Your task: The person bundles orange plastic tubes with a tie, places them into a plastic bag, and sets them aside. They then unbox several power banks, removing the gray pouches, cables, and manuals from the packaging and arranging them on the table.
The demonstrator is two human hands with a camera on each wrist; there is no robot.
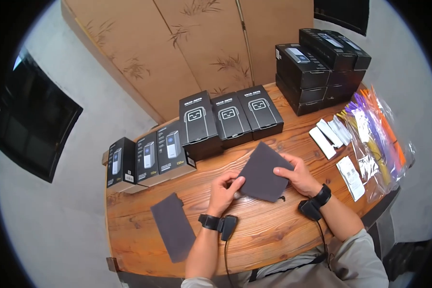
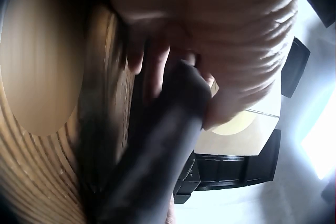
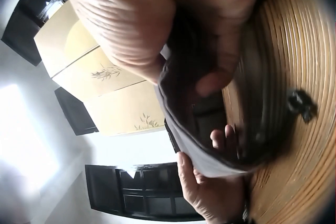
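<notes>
Both hands hold a dark grey, flat, fabric-like piece [image 1: 265,172] above the wooden table. The left hand [image 1: 223,192] pinches its left edge, thumb on top; in the left wrist view the grey piece [image 2: 163,145] runs out from between thumb and fingers. On the opposite edge the right hand [image 1: 300,176] grips with its thumb on top and fingers underneath. Seen from the right wrist, the piece [image 3: 181,134] bows along its edge, with the right hand [image 3: 173,24] near and the left hand [image 3: 212,192] beyond. A second dark grey piece [image 1: 174,228] lies left of the left forearm.
Black boxes [image 1: 228,117] and boxes with device pictures [image 1: 146,161] line the table's [image 1: 129,240] back and left. More boxes [image 1: 317,72] are stacked back right. White packets [image 1: 350,178] and plastic bags of coloured strips [image 1: 381,139] lie right. A small black item [image 3: 302,104] sits near the hands.
</notes>
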